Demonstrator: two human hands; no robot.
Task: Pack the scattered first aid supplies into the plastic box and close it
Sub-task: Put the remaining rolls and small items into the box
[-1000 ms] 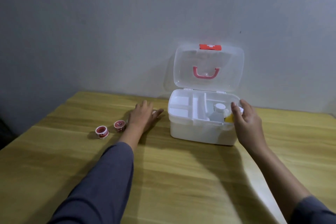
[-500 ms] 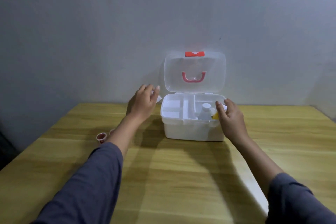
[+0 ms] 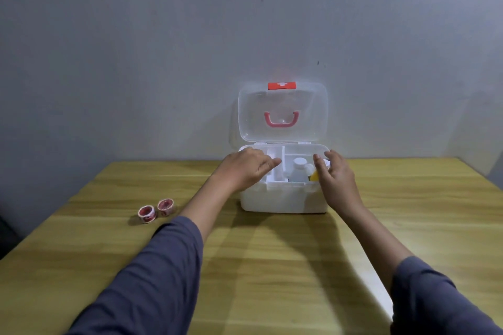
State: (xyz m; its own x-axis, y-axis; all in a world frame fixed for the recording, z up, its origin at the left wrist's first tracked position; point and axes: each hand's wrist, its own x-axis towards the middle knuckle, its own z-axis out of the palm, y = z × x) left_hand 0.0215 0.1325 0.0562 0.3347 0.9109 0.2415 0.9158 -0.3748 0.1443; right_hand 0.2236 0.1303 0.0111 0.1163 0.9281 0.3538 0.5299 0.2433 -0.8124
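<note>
At frame centre, the open box (image 3: 283, 198) sits under both hands: left hand (image 3: 245, 168) curled over its left compartments, grip unclear; right hand (image 3: 336, 174) pinching something small and white over its right side. Two tape rolls (image 3: 156, 209) lie on the table at lower left, well apart from the hands.

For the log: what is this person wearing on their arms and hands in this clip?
Both arms wear long dark blue-grey fabric sleeves, pushed back so the forearms are bare. The left hand and right hand are bare: no gloves, and no rings, watch or bracelets that I can make out. The sleeves look plain, without visible markings.
</note>
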